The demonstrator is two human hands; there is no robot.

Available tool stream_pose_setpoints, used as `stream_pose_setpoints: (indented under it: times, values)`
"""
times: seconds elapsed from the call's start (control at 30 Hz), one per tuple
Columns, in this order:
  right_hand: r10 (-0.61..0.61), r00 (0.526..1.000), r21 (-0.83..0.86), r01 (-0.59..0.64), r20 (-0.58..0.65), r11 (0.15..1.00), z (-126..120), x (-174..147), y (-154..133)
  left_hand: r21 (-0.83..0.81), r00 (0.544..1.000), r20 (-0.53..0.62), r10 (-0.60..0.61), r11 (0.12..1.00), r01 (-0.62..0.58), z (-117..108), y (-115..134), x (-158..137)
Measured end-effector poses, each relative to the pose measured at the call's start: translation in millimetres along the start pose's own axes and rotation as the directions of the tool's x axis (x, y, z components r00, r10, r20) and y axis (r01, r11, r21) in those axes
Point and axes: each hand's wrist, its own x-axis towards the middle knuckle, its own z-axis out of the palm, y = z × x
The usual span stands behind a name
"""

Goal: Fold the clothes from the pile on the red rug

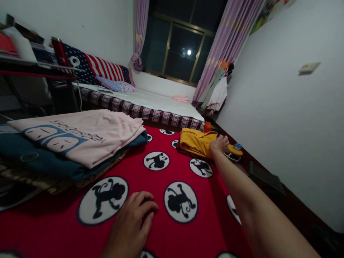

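Observation:
My left hand [133, 220] rests on a red blanket [150, 186] printed with black monkeys in white circles. Its fingers are loosely bent and hold nothing. Stretched far forward, my right hand [220, 143] touches the right end of a folded yellow garment [197, 141], with its fingers apart. A dark red folded cloth [185, 152] shows under the yellow garment. To the left lies a pile of clothes: a pale pink shirt [115, 129] with a blue cartoon print on top, and a dark teal garment [67, 172] beneath it.
Past the blanket stands a low bed [161, 100] with a patterned side and a folded pink cloth [180, 98]. A cluttered desk [40, 70] with a red bottle [58, 50] is at left. Slippers [234, 150] and a dark green stool [264, 175] lie along the right wall.

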Motion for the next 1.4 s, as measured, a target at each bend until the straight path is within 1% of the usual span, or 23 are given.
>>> stream_pose_setpoints:
  times: [0.03,0.1,0.17,0.23,0.3,0.5,0.57,0.6,0.7,0.73,0.77,0.8,0.87,0.9,0.93,0.97,1.03,1.07,1.1,1.2,1.27,1.33,1.4]
  values:
    - [-0.029,0.999,0.013,0.029,-0.018,1.0,3.7,-3.2,-8.1,0.0,1.0,0.004,-0.002,1.0,0.002,0.0,-0.3,0.0]
    - [-0.187,0.982,0.052,0.186,0.015,0.981,12.1,-10.9,-29.1,0.002,1.0,0.012,-0.004,1.0,0.004,-0.2,-0.8,0.1]
    - [-0.396,0.91,0.092,0.386,0.124,0.918,20.4,-21.0,-51.6,0.002,1.0,0.02,-0.004,1.0,0.004,-0.7,-0.6,0.5]
    - [-0.501,0.838,0.101,0.492,0.217,0.865,27.5,-32.0,-69.4,-0.001,1.0,0.025,-0.007,1.0,0.007,-1.6,0.2,0.9]
    - [-0.511,0.824,0.097,0.504,0.243,0.858,32.9,-40.8,-79.3,-0.005,1.0,0.023,-0.01,1.0,0.01,-2.6,1.3,1.0]
    - [-0.451,0.867,0.118,0.436,0.211,0.892,41.6,-51.2,-75.0,-0.014,1.0,0.029,0.002,1.0,-0.002,-3.3,2.7,1.1]
    - [-0.49,0.847,0.142,0.469,0.207,0.872,42.6,-56.3,-72.1,-0.013,0.999,0.035,-0.001,1.0,0.001,-2.9,2.7,1.0]
    - [-0.536,0.817,0.166,0.51,0.214,0.844,42.5,-59.2,-71.3,-0.012,0.999,0.034,-0.003,1.0,0.003,-2.7,2.7,0.9]
    - [-0.738,0.651,0.311,0.674,0.18,0.67,38.7,-64.8,-67.5,-0.01,1.0,0.02,-0.003,1.0,0.003,-1.9,2.5,0.3]
    - [-0.778,0.616,0.347,0.709,0.12,0.614,37.0,-65.0,-64.2,-0.01,1.0,0.018,-0.001,1.0,0.001,-1.7,2.4,0.2]
    - [-0.789,0.613,0.356,0.729,0.043,0.585,35.9,-64.3,-59.2,-0.01,1.0,0.017,0.0,1.0,0.0,-1.5,2.2,0.1]
    - [-0.763,0.645,0.335,0.726,-0.03,0.601,35.9,-63.0,-52.1,-0.011,1.0,0.018,0.001,1.0,-0.001,-1.3,2.2,0.1]
    - [-0.604,0.792,0.233,0.607,-0.095,0.76,40.3,-59.7,-32.9,-0.015,1.0,0.022,-0.002,1.0,0.003,-1.2,2.4,0.5]
    - [-0.498,0.865,0.176,0.501,-0.064,0.847,44.6,-58.0,-22.0,-0.017,1.0,0.024,-0.006,1.0,0.006,-1.3,2.6,0.8]
    - [-0.388,0.922,0.117,0.385,0.005,0.916,49.8,-56.7,-11.4,-0.02,1.0,0.025,-0.009,1.0,0.009,-1.4,3.0,1.3]
    - [-0.295,0.95,0.061,0.291,0.099,0.955,55.1,-56.0,-2.3,-0.021,1.0,0.027,-0.01,1.0,0.011,-1.7,3.4,1.8]
    - [-0.184,0.946,-0.029,0.198,0.266,0.98,62.8,-57.4,8.9,-0.022,1.0,0.028,-0.012,1.0,0.013,-2.3,4.3,2.8]
    - [-0.165,0.942,-0.059,0.19,0.291,0.98,64.2,-60.0,10.3,-0.023,1.0,0.026,-0.013,1.0,0.014,-2.6,4.6,3.1]
    - [-0.167,0.947,-0.081,0.196,0.274,0.977,63.8,-64.1,9.3,-0.025,1.0,0.024,-0.015,1.0,0.015,-2.8,4.8,3.4]
    - [-0.247,0.942,-0.091,0.273,0.226,0.958,54.2,-84.2,-1.1,-0.036,1.0,0.021,-0.015,0.999,0.015,-3.2,4.0,4.0]
    - [-0.267,0.91,-0.05,0.298,0.317,0.953,44.7,-101.2,-7.1,-0.042,1.0,0.021,-0.005,0.999,0.005,-3.1,2.3,4.5]
    - [-0.205,0.886,-0.021,0.235,0.415,0.972,34.6,-119.0,-9.7,-0.044,1.0,0.013,0.009,0.999,-0.009,-2.9,0.3,5.0]
    - [-0.133,0.888,-0.023,0.16,0.439,0.987,24.3,-137.8,-10.3,-0.047,1.0,0.001,0.023,0.999,-0.023,-2.7,-1.3,5.5]
